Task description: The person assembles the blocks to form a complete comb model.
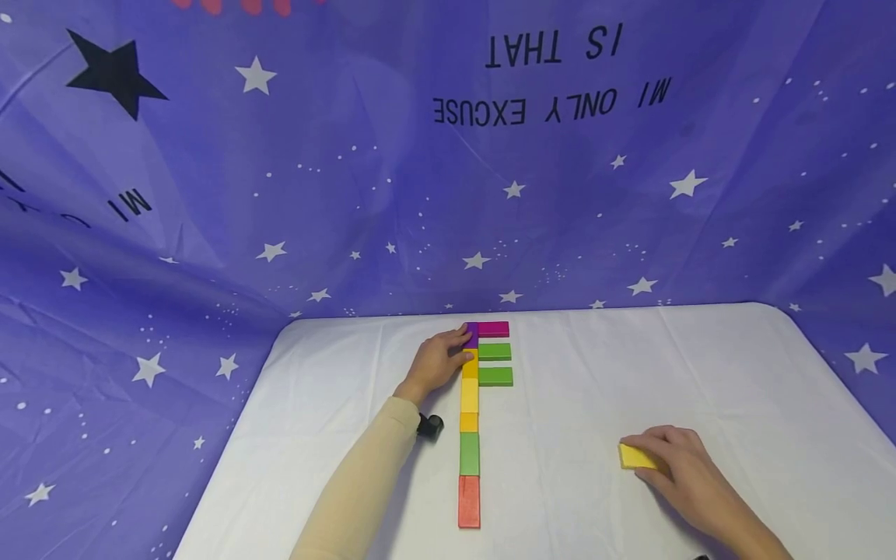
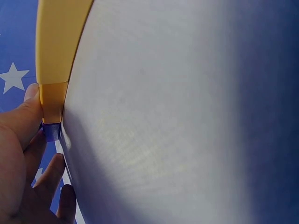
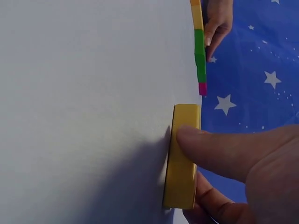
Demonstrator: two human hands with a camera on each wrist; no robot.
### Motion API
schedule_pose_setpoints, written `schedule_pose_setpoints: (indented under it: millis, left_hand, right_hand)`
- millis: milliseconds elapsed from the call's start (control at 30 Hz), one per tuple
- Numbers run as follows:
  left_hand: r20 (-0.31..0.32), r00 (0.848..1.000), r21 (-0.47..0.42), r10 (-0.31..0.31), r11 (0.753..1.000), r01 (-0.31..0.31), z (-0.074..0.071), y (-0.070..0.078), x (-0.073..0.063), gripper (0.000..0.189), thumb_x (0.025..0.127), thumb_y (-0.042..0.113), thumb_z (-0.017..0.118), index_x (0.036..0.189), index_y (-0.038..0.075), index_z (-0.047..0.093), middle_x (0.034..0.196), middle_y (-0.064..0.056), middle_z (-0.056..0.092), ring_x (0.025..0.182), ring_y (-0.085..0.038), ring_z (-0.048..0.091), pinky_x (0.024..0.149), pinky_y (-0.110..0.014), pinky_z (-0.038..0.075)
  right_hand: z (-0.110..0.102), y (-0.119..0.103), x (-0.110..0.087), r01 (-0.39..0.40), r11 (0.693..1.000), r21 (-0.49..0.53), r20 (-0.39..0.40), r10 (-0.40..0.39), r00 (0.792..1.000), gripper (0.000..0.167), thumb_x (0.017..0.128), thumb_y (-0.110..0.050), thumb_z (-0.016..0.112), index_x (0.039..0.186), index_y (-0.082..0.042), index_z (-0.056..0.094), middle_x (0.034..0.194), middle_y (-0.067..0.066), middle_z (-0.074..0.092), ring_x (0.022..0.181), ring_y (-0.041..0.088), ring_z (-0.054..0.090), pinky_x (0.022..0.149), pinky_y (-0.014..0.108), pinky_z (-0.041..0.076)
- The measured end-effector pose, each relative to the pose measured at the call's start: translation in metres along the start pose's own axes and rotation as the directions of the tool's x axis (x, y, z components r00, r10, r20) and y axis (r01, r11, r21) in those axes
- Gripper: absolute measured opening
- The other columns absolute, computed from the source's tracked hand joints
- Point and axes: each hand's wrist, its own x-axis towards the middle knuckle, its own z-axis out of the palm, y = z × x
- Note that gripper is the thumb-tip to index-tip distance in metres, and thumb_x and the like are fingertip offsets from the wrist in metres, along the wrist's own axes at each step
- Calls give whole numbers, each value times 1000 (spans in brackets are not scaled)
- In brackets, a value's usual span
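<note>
My left hand [image 1: 439, 359] rests at the far end of a straight column of flat coloured blocks. Its fingertips touch the purple block [image 1: 471, 333], and the thumb lies on the side of the orange block [image 2: 53, 103] just nearer. Closer to me the column goes on with yellow, a short orange piece, green [image 1: 470, 454] and red [image 1: 469, 502]. Sticking out rightward from its far part are a magenta block [image 1: 494, 329] and two green blocks [image 1: 495, 352]. Off to the right, my right hand [image 1: 682, 470] pinches a yellow block [image 3: 183, 158] between thumb and fingers, close over the table.
A white cloth covers the table [image 1: 560, 482]. Behind it and at the left hangs a purple-blue curtain [image 1: 392, 194] with stars and lettering. A small black device [image 1: 430, 426] sits at the left wrist, by the column.
</note>
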Motion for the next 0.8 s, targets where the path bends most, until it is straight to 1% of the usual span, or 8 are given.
schedule_pose_setpoints:
  millis: [100, 233, 333, 467, 500, 567, 667, 800]
  left_hand:
    - [5, 1000, 4, -3, 1000, 3, 0, 0, 0, 49, 96, 29, 69, 141, 11, 59, 151, 2, 49, 140, -26, 45, 119, -44, 31]
    - [14, 1000, 9, -3, 1000, 3, 0, 0, 0, 49, 97, 29, 68, 141, 12, 58, 152, 3, 48, 141, -25, 44, 119, -44, 31]
    - [13, 1000, 4, -7, 1000, 6, -1, 0, 0, 49, 97, 30, 68, 141, 12, 58, 152, 3, 48, 141, -25, 44, 119, -43, 31]
    - [5, 1000, -4, -3, 1000, 3, -2, 1, -1, 49, 96, 29, 69, 141, 12, 58, 152, 3, 48, 141, -26, 44, 119, -43, 31]
    - [4, 1000, -4, -2, 1000, 2, -2, 1, -1, 49, 96, 29, 69, 141, 12, 58, 152, 3, 48, 141, -26, 44, 119, -43, 31]
    - [3, 1000, -2, -1, 1000, 1, -2, 1, -1, 49, 96, 29, 69, 141, 11, 59, 151, 3, 49, 141, -26, 44, 119, -43, 31]
    - [5, 1000, 0, -5, 1000, 5, -2, 0, 0, 49, 96, 29, 69, 141, 12, 58, 152, 3, 48, 141, -26, 44, 119, -43, 31]
    - [6, 1000, 1, 0, 1000, 0, -1, 1, 0, 48, 97, 28, 69, 141, 11, 58, 152, 2, 48, 141, -26, 45, 119, -43, 32]
  right_hand:
    - [0, 1, 2, 22, 1000, -3, -25, -22, 999, 40, 82, -6, 81, 119, -19, 74, 112, 5, 62, 107, 32, 51, 87, 52, 45]
    - [2, -1, 3, -53, 998, 26, -21, 53, 998, 44, 83, -9, 80, 126, -15, 70, 121, 16, 58, 112, 40, 46, 87, 60, 45]
    - [2, -4, 1, -153, 988, 33, -22, 154, 988, 58, 85, -26, 81, 135, -7, 60, 126, 27, 53, 114, 47, 43, 88, 66, 44]
    - [3, -9, 1, -274, 962, 22, -20, 274, 961, 91, 83, -55, 77, 142, 5, 44, 128, 36, 48, 113, 53, 42, 88, 70, 42]
    - [3, -10, 1, -298, 954, 18, -15, 298, 954, 96, 82, -60, 75, 143, 8, 42, 127, 38, 48, 113, 54, 41, 89, 70, 42]
    - [4, -13, 2, -329, 944, 17, -6, 329, 944, 103, 82, -63, 73, 143, 12, 38, 127, 39, 47, 114, 56, 40, 91, 70, 41]
    - [7, -16, 3, -348, 937, 24, -15, 349, 937, 104, 81, -62, 75, 139, 16, 39, 125, 39, 48, 114, 55, 39, 92, 69, 41]
    - [10, -17, 3, -324, 945, 29, -59, 326, 944, 94, 79, -55, 80, 130, 17, 47, 118, 36, 55, 109, 52, 43, 90, 64, 41]
